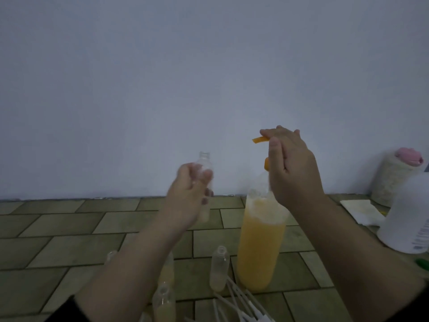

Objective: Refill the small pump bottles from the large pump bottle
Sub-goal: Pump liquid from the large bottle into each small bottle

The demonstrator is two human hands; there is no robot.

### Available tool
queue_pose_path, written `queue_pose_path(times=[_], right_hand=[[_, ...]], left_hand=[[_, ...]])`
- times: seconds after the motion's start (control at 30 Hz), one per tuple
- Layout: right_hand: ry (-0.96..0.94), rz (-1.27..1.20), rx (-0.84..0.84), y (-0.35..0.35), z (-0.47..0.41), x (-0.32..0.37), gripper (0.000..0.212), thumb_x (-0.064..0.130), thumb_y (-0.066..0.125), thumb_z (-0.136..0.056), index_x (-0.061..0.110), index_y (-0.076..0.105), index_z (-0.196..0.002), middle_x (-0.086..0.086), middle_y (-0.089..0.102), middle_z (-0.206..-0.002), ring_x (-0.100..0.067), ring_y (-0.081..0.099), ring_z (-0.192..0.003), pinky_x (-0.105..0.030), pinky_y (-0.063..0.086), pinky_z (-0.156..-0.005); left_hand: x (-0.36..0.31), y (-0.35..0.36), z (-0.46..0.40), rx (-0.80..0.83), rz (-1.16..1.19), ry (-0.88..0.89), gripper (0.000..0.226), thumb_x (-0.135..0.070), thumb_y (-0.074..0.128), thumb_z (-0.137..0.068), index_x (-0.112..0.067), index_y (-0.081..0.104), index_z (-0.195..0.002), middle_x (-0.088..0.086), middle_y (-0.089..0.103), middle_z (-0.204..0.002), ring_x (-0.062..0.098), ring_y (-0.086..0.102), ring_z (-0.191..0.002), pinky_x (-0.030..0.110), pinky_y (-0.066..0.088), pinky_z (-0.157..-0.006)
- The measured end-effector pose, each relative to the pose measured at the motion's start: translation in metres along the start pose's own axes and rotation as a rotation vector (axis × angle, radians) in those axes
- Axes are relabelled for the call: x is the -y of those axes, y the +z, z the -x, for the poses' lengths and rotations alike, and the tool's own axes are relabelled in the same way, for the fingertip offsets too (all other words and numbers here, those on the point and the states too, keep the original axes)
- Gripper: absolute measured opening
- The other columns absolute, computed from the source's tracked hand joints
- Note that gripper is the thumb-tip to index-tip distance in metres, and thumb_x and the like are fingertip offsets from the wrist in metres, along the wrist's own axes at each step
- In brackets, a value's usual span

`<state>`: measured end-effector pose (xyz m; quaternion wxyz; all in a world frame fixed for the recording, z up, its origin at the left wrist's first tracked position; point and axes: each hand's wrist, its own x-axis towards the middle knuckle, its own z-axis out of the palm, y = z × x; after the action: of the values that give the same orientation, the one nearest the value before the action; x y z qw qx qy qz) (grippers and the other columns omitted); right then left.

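Observation:
My left hand point(188, 196) holds a small clear bottle point(204, 162) upright in the air, its neck open with no pump on it. My right hand point(290, 168) rests on the orange pump head point(260, 139) of the large bottle point(261, 247), which stands on the tiled surface and holds yellow-orange liquid with foam on top. The pump's spout points left, above and to the right of the small bottle's mouth, apart from it. Another uncapped small bottle point(219, 268) stands just left of the large one. More small bottles point(163, 300) stand near the bottom edge, some with yellowish liquid.
Several white pump tubes point(234, 298) lie at the bottom centre. A large white jug point(408, 219) stands at the right, with a white cloth point(359, 210) behind it and a pink-lidded container point(392, 177) by the wall. A green cap point(421, 263) sits at the right edge.

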<state>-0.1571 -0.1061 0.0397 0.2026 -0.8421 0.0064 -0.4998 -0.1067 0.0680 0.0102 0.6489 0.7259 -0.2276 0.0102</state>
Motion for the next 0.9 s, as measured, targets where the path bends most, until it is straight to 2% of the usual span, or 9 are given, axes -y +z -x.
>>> queue_pose_path(times=[0.1, 0.17, 0.3, 0.5, 0.57, 0.63, 0.7, 0.8, 0.9], right_hand=[[0.007, 0.012, 0.006, 0.001, 0.000, 0.000, 0.043, 0.024, 0.024, -0.098, 0.013, 0.060, -0.120, 0.002, 0.059, -0.122, -0.009, 0.041, -0.127, -0.006, 0.004, -0.109], [0.004, 0.015, 0.004, 0.001, 0.000, 0.000, 0.043, 0.024, 0.024, -0.099, 0.014, 0.059, -0.120, 0.002, 0.059, -0.122, -0.005, 0.039, -0.126, -0.007, 0.004, -0.109], [0.000, 0.016, 0.002, 0.001, 0.001, -0.002, 0.044, 0.025, 0.024, -0.098, 0.013, 0.059, -0.121, 0.001, 0.059, -0.125, 0.004, 0.032, -0.119, -0.010, 0.006, -0.109], [0.013, 0.002, -0.018, 0.002, 0.002, -0.001, 0.044, 0.025, 0.024, -0.098, 0.012, 0.059, -0.121, -0.001, 0.059, -0.125, -0.007, 0.040, -0.126, -0.011, 0.008, -0.109], [0.004, 0.008, -0.019, 0.003, 0.002, -0.001, 0.044, 0.025, 0.024, -0.098, 0.012, 0.059, -0.122, -0.001, 0.059, -0.125, -0.011, 0.041, -0.127, -0.012, 0.009, -0.110], [-0.020, 0.015, -0.031, 0.004, 0.003, -0.002, 0.046, 0.028, 0.022, -0.098, 0.012, 0.059, -0.121, -0.001, 0.060, -0.124, -0.007, 0.040, -0.126, -0.014, 0.010, -0.111], [-0.035, -0.008, -0.049, 0.005, 0.005, -0.004, 0.048, 0.029, 0.022, -0.097, 0.011, 0.059, -0.120, -0.001, 0.060, -0.122, -0.003, 0.038, -0.123, -0.014, 0.010, -0.113], [-0.046, -0.049, -0.079, 0.007, 0.003, -0.008, 0.047, 0.027, 0.023, -0.096, 0.010, 0.061, -0.117, -0.002, 0.062, -0.119, -0.004, 0.041, -0.121, -0.016, 0.012, -0.113], [-0.052, -0.054, -0.101, 0.012, 0.005, -0.012, 0.045, 0.026, 0.025, -0.096, 0.009, 0.062, -0.116, -0.003, 0.063, -0.117, -0.005, 0.044, -0.119, -0.019, 0.016, -0.114]], left_hand=[[0.000, 0.014, -0.003, 0.118, -0.231, 0.114, 0.041, -0.032, 0.045, -0.097, -0.022, 0.031, -0.134, -0.011, 0.047, -0.118, 0.003, 0.054, -0.094, 0.011, 0.042, -0.072], [-0.005, 0.018, -0.007, 0.106, -0.329, 0.187, 0.047, -0.030, 0.052, -0.094, -0.025, 0.032, -0.137, -0.012, 0.045, -0.124, 0.000, 0.052, -0.091, 0.010, 0.042, -0.071], [-0.014, 0.023, -0.015, 0.066, -0.370, 0.275, 0.057, -0.030, 0.064, -0.087, -0.024, 0.039, -0.137, -0.015, 0.051, -0.119, -0.005, 0.049, -0.093, 0.010, 0.040, -0.077], [-0.023, 0.026, -0.018, 0.004, -0.411, 0.341, 0.049, -0.034, 0.066, -0.085, -0.021, 0.049, -0.130, -0.011, 0.054, -0.113, -0.004, 0.048, -0.088, 0.007, 0.038, -0.074], [-0.025, 0.025, -0.019, 0.000, -0.431, 0.361, 0.051, -0.035, 0.066, -0.085, -0.020, 0.049, -0.130, -0.011, 0.055, -0.113, -0.001, 0.050, -0.088, 0.009, 0.039, -0.076], [-0.027, 0.023, -0.019, -0.006, -0.478, 0.404, 0.052, -0.035, 0.066, -0.085, -0.020, 0.049, -0.132, -0.011, 0.054, -0.114, 0.003, 0.050, -0.094, 0.014, 0.039, -0.082], [-0.031, 0.020, -0.021, 0.010, -0.522, 0.448, 0.054, -0.037, 0.066, -0.084, -0.022, 0.049, -0.133, -0.011, 0.055, -0.117, 0.006, 0.052, -0.098, 0.018, 0.042, -0.085], [-0.038, 0.013, -0.025, 0.086, -0.516, 0.440, 0.056, -0.039, 0.069, -0.081, -0.025, 0.051, -0.132, -0.014, 0.057, -0.110, 0.006, 0.058, -0.084, 0.022, 0.050, -0.081], [-0.040, 0.010, -0.030, 0.144, -0.551, 0.417, 0.058, -0.042, 0.068, -0.081, -0.028, 0.050, -0.134, -0.014, 0.058, -0.109, 0.003, 0.055, -0.078, 0.016, 0.046, -0.074]])
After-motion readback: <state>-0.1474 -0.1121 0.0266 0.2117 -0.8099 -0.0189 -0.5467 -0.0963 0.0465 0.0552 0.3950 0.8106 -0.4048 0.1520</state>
